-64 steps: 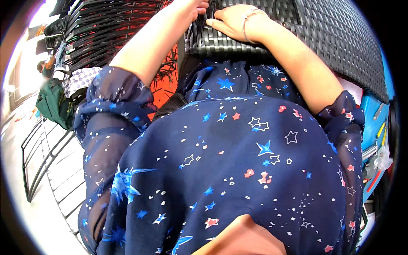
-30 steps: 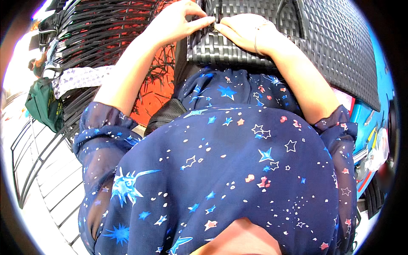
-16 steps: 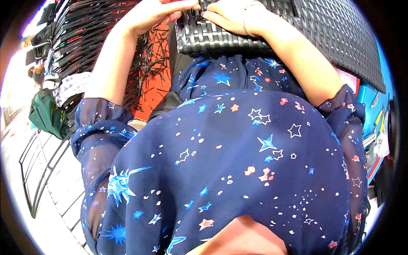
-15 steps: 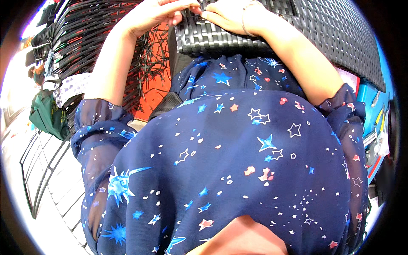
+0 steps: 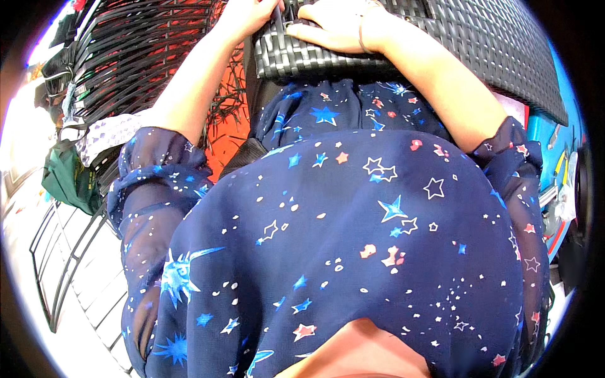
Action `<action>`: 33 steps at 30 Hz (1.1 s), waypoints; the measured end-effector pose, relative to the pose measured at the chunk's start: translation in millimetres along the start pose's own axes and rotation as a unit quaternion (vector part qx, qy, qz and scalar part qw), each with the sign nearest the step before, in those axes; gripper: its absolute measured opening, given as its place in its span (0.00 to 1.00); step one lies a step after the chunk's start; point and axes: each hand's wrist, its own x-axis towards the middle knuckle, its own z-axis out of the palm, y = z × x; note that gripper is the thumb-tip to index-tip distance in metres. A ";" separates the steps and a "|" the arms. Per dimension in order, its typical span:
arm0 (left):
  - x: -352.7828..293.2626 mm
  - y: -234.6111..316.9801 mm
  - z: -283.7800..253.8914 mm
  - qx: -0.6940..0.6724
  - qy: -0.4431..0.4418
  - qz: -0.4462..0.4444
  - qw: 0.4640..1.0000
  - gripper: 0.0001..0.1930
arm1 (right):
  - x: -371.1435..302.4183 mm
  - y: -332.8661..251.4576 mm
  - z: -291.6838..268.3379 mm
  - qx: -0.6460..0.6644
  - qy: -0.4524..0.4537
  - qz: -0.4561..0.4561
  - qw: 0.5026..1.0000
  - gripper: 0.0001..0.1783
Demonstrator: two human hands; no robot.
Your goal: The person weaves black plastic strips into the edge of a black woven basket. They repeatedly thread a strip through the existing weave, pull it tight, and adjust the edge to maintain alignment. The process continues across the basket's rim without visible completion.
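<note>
Black woven plastic wickerwork point(image 5: 328, 60) rests across my lap at the top of the view. My left hand point(image 5: 252, 16) is at its left edge, cut off by the upper border. Its fingers are closed together on a thin black strand point(image 5: 277, 14) at the weave's edge. Just to the right, my right hand point(image 5: 343, 25) lies on top of the wickerwork, thumb stretched left and apart from the index finger. The other fingertips of that hand are out of view.
Stacked black wicker strands point(image 5: 138, 57) fill the upper left. Loose black scraps lie on a red surface point(image 5: 227, 135). A dark green bag point(image 5: 69, 176) hangs beside a black wire frame point(image 5: 47, 252). Tools with yellow handles point(image 5: 561, 162) lie on a blue surface at right.
My left hand has moved up and slightly right, its fingers now closed at the weave's edge. My right thumb has shifted a little left and down; the wickerwork has shifted slightly.
</note>
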 end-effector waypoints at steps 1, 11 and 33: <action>0.0 -8.6 2.6 0.010 -0.012 -0.004 1.000 0.22 | -1.0 -6.1 -3.2 -0.003 -0.020 0.014 1.000 0.35; 4.8 -12.8 24.9 -0.125 -0.001 -0.029 0.992 0.23 | -31.2 -18.1 30.2 -0.148 0.148 0.003 0.978 0.61; -65.2 91.0 53.5 -0.273 0.065 -0.064 0.958 0.20 | -30.2 54.4 14.1 0.691 -0.306 0.283 0.591 0.11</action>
